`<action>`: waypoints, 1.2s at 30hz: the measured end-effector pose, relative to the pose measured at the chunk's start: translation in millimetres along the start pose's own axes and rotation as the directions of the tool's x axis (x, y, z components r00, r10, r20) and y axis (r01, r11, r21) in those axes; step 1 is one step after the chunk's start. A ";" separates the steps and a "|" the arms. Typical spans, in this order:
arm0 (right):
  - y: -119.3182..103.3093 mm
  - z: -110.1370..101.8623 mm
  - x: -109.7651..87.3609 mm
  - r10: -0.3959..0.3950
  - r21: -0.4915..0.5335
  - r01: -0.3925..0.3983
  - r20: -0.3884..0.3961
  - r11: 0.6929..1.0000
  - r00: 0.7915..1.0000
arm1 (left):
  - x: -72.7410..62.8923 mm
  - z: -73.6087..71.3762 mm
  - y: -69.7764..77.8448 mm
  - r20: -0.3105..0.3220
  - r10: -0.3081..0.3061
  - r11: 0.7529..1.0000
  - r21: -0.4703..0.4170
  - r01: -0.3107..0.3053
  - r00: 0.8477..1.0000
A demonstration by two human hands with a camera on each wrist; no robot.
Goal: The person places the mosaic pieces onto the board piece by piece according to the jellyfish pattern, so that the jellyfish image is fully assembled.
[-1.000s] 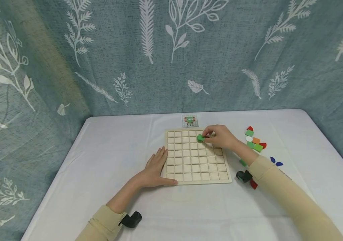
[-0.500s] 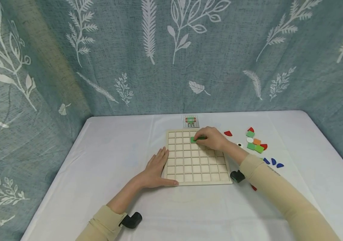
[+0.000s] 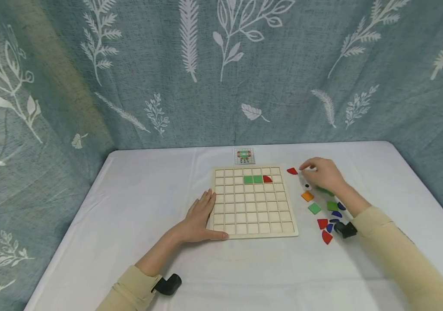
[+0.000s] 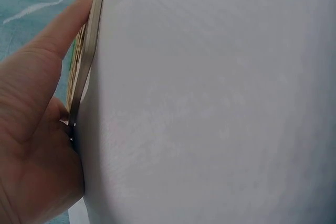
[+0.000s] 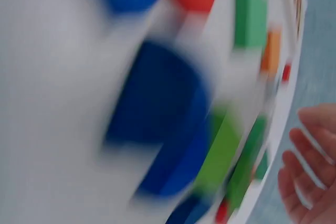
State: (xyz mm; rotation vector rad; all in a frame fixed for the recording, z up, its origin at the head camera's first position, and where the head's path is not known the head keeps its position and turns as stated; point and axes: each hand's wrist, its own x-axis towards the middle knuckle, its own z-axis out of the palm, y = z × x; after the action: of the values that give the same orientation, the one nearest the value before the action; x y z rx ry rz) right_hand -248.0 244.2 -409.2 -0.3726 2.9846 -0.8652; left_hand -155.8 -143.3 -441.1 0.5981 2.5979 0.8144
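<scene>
My left hand point(image 3: 200, 220) rests at the near left corner of the wooden grid board point(image 3: 294, 235), fingers along its left side and thumb on the front edge. Two green square tiles point(image 3: 253, 179) lie side by side in cells of an upper row, with a red quarter-circle tile point(image 3: 267, 179) just right of them. My right hand point(image 3: 322, 174) is over the loose tiles right of the board. In the right wrist view its loosely bent fingers point(image 5: 310, 145) hold nothing. A green tile point(image 3: 324, 190) is partly hidden under that hand.
A small printed pattern card point(image 3: 244, 156) lies behind the board. Loose on the white cloth are a red tile point(image 3: 292, 171), a round eye tile point(image 3: 307, 186), an orange square point(image 3: 307, 196), green squares point(image 3: 314, 208), blue pieces point(image 3: 336, 214) and red quarters point(image 3: 327, 237).
My right hand has let go of green tile on the board and moved right to the loose tiles. The two green squares and red quarter now show uncovered. My left hand has stayed put.
</scene>
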 end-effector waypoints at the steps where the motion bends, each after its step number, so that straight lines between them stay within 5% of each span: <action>1: 6.5 -5.0 -2.8 0.047 -0.023 -0.047 -0.005 0.999 0.999 | -0.3 0.0 -0.6 -0.002 0.001 1.000 0.000 -0.001 1.000; 5: 25.3 -15.5 -8.6 0.202 -0.052 -0.201 0.013 0.978 0.979 | -1.8 -0.1 -2.2 -0.007 0.003 1.000 0.002 -0.003 1.000; 8: 28.9 -14.5 -8.6 0.232 -0.026 -0.232 0.030 0.972 0.972 | -2.5 -0.1 -2.6 -0.011 0.005 1.000 0.005 -0.005 1.000; 16: 16.8 -0.7 -5.0 0.093 0.025 -0.094 0.049 0.995 0.995 | -1.7 -0.1 -1.7 -0.010 0.004 1.000 0.002 -0.004 1.000; 26: 6.4 5.7 2.7 0.043 0.041 -0.044 0.019 0.998 0.999 | -1.8 -0.4 -0.2 -0.015 0.008 1.000 0.005 -0.007 1.000; 30: -17.1 19.9 12.3 -0.018 0.123 0.017 0.008 0.992 1.000 | -2.2 -0.7 0.4 -0.007 -0.001 1.000 0.006 0.001 1.000; 36: -66.5 50.3 30.3 -0.189 0.220 0.162 0.111 0.962 0.976 | -0.7 -0.7 1.6 -0.002 0.000 1.000 -0.004 0.000 1.000</action>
State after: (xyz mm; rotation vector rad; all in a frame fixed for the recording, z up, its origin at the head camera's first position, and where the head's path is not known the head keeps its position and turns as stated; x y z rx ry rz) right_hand -258.8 156.3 -415.0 -0.6667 2.7375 -1.1115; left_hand -155.1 -142.8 -439.5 0.5964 2.5976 0.8208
